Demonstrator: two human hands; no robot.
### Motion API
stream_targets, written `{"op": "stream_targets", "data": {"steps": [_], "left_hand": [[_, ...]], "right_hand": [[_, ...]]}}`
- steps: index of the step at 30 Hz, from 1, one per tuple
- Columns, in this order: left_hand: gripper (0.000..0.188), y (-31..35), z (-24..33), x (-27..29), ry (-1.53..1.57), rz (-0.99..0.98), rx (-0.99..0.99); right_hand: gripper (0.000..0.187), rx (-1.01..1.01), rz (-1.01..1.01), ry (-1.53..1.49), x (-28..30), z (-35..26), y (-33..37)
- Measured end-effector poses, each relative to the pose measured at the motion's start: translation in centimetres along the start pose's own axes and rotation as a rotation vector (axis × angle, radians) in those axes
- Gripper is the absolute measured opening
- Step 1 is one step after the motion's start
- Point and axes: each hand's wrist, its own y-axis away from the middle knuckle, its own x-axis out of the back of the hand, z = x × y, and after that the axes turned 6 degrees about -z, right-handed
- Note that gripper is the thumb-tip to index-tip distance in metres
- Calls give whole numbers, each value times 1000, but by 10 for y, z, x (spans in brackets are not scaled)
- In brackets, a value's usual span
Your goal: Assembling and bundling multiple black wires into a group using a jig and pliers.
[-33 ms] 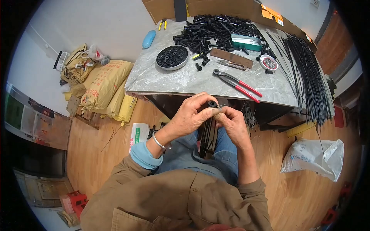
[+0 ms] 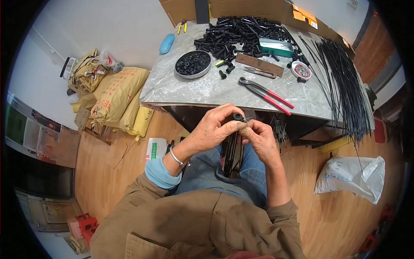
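In front of the table's near edge, my left hand (image 2: 219,126) is closed, with thumb and forefinger around a small black plastic fitting (image 2: 237,116) that has a round, ringed end. My right hand (image 2: 260,140) pinches at a thin metal wire (image 2: 248,119) beside that fitting, its thumb touching or nearly touching the left thumb. The fingers hide the lower part of the fitting and most of the wire. On the table beyond my hands lie red-handled pincers (image 2: 267,96), their jaws pointing left.
The grey table (image 2: 159,88) bears a heap of black plastic fittings (image 2: 241,36), a round dish of black rings (image 2: 192,64), thread snips (image 2: 259,72), a small bowl (image 2: 301,70) and long black rods (image 2: 340,82). Yellow sacks (image 2: 118,95) lie left, a white sack (image 2: 351,177) right.
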Motion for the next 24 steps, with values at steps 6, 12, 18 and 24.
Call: {"op": "stream_targets", "data": {"steps": [6,12,18,24], "left_hand": [[26,0,-7,3,339,-209,63],[28,2,-8,-3,267,-193,33],[36,2,-16,-23,782,51,-7],[41,8,-21,-28,736,46,78]], "right_hand": [[21,-62,-65,-99,0,0,2],[20,-75,-78,-75,-2,0,4],[9,-5,176,376,6,-28,6],[22,441,231,695,-15,-45,-7]]}}
